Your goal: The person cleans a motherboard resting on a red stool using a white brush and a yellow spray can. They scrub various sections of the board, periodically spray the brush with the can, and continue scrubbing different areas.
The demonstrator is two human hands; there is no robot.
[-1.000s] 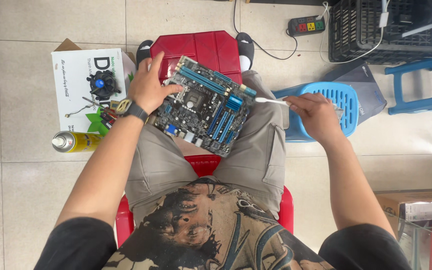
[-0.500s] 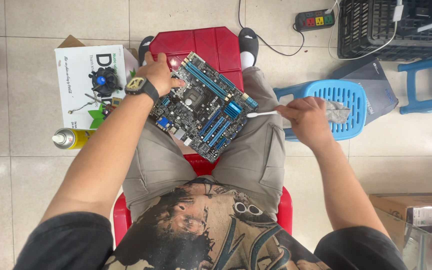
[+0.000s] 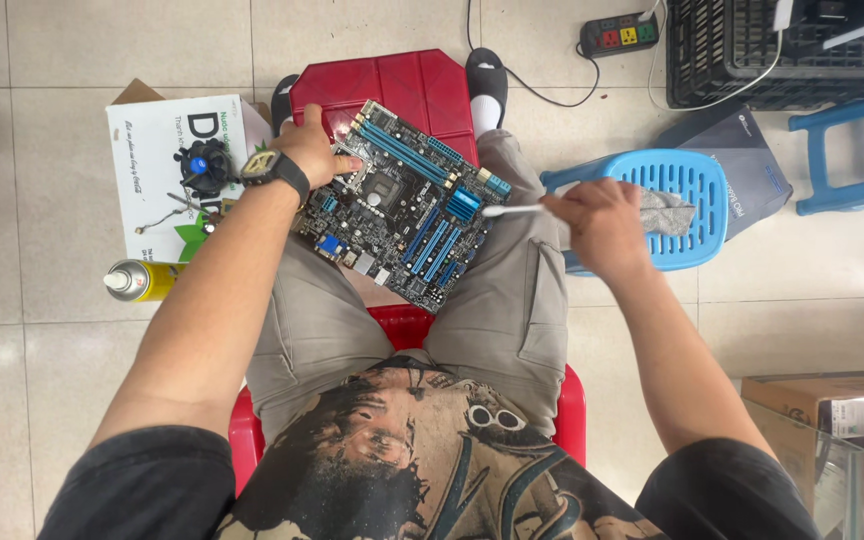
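Observation:
A dark computer mainboard (image 3: 407,205) with blue slots rests tilted on my lap. My left hand (image 3: 312,150), with a black wristwatch, grips its upper left edge. My right hand (image 3: 602,215) pinches a white cotton swab (image 3: 512,210) whose tip points at the board's right edge, near the blue heat sink. My knees and grey shorts are under the board.
A red stool (image 3: 392,85) stands beyond my knees. A light blue stool (image 3: 687,180) with a grey cloth (image 3: 664,212) is at right. At left a white box (image 3: 157,170) holds a black cooler fan (image 3: 204,165); a yellow spray can (image 3: 142,280) lies below. Power strip (image 3: 620,35) and black crate (image 3: 782,50) sit at top right.
My left hand has shifted along the board's upper left edge and the board has turned a little. My right hand with the swab has come closer to the board's right edge.

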